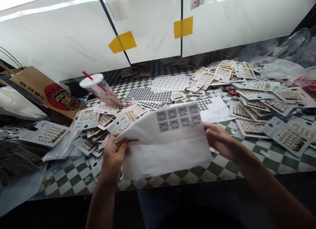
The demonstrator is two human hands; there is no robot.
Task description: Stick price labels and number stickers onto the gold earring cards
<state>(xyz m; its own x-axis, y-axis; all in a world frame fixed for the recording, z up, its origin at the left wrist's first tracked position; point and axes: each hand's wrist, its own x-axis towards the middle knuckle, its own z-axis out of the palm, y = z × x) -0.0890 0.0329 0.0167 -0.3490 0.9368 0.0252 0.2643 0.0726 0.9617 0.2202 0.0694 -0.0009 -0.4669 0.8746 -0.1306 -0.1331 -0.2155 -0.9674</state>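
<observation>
A white backing sheet with several grey price stickers (pixel 168 153) is held up above the table's front edge, the stickers grouped near its top right. My left hand (pixel 115 153) pinches the sheet's left side, thumb on top, and the paper creases there. At the right edge, my right hand (pixel 219 140) is closed on the paper, its fingertips partly hidden. Just behind lie a white sheet with a few round black stickers (pixel 217 109) and a fuller sheet of black round stickers (pixel 148 95). Cards of small gold earrings (pixel 128 118) are heaped beyond my left hand.
A lidded plastic cup with a red straw (pixel 98 87) leans beside a brown paper bag (pixel 46 90) at the left. More carded earrings (pixel 254 94) pile up at the right, near clear plastic bags (pixel 281 69). White panels (pixel 153 25) with yellow tape stand across the back of the checkered table (pixel 197 176).
</observation>
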